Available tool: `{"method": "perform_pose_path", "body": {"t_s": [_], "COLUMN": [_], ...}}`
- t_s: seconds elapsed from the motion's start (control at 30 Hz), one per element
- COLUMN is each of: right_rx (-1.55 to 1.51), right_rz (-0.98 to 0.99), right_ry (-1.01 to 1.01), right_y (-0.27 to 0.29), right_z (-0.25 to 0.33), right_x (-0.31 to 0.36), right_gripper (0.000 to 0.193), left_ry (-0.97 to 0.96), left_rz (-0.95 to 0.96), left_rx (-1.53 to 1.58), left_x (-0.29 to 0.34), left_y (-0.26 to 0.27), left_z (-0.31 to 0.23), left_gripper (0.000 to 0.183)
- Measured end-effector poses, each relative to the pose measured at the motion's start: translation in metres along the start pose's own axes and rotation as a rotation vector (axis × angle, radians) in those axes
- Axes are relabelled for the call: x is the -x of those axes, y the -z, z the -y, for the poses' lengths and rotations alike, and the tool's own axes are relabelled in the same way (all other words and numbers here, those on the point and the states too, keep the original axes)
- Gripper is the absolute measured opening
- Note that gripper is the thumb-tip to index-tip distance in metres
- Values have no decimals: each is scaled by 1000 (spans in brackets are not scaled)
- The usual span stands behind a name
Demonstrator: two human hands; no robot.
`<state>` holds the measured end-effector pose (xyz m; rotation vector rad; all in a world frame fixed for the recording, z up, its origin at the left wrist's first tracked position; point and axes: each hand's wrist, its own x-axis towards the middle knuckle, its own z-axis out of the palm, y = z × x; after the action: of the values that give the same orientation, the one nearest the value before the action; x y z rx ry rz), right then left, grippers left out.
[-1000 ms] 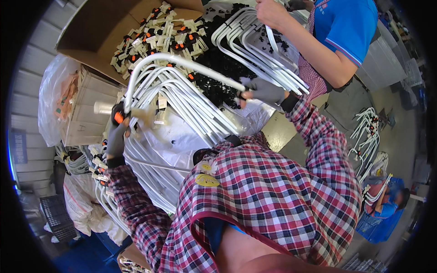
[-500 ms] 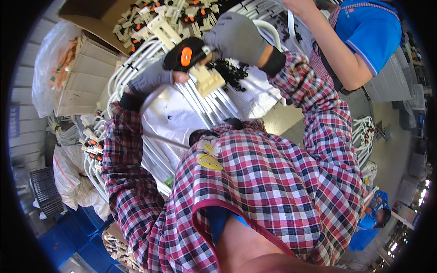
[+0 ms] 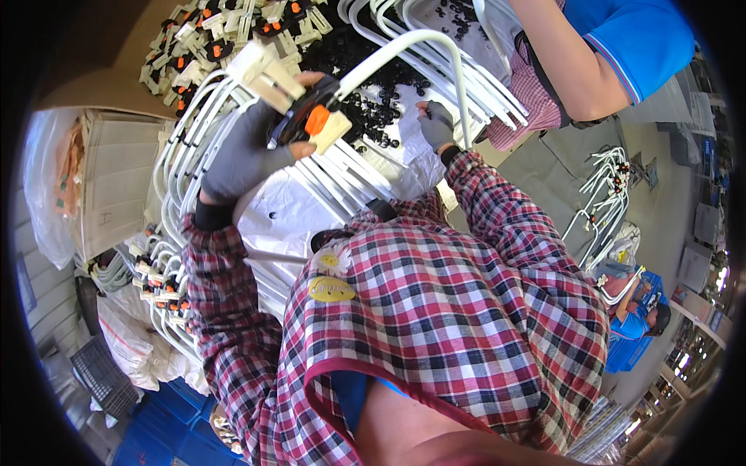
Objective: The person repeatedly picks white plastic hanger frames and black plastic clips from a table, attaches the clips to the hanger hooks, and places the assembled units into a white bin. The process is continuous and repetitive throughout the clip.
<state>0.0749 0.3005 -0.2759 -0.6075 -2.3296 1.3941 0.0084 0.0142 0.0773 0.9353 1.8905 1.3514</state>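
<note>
My left hand, in a grey glove with bare fingertips, is closed around a black and cream plastic clamp with an orange button. From the clamp a bent white tube rises to the right, then curves down beside my right hand. That hand is gloved too, its fingers curled together above the white sheet near the small black parts. Whatever lies between its fingertips is too small to make out. Below the clamp runs a row of white tubes.
A pile of cream and black clamps lies at the far left beside a cardboard box. More bent white tubes lie at the far right, close to a co-worker's arm. A pale crate stands at the left.
My right hand has come off the clamp and moved down and right to the small black parts. The left hand keeps the clamp, slightly lower and further left.
</note>
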Motion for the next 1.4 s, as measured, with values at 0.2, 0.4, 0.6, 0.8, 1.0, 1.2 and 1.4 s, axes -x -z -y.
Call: {"method": "perform_pose_path", "body": {"t_s": [0.2,0.4,0.6,0.8,1.0,1.2,1.4], "right_rx": [157,144,217,290,-674,-407,22], "right_rz": [94,320,280,171,463,394,175], "right_ry": [65,-66,279,98,162,845,1271], "right_y": [-29,-28,-25,-35,-7,26,18], "right_z": [-11,11,-7,13,162,298,321], "right_x": [-34,-31,-8,-7,0,1,-22], "right_gripper": [16,12,15,9,18,22,27], "left_ry": [68,70,86,41,149,252,155], "left_rz": [-33,-224,-229,-182,-338,-315,-264], "left_rx": [9,232,127,105,125,130,207], "left_x": [36,60,50,53,63,67,67], "left_y": [-1,4,11,23,37,36,39], "left_z": [-19,-11,-11,3,22,21,27], "left_gripper": [87,97,92,84,72,83,83]}}
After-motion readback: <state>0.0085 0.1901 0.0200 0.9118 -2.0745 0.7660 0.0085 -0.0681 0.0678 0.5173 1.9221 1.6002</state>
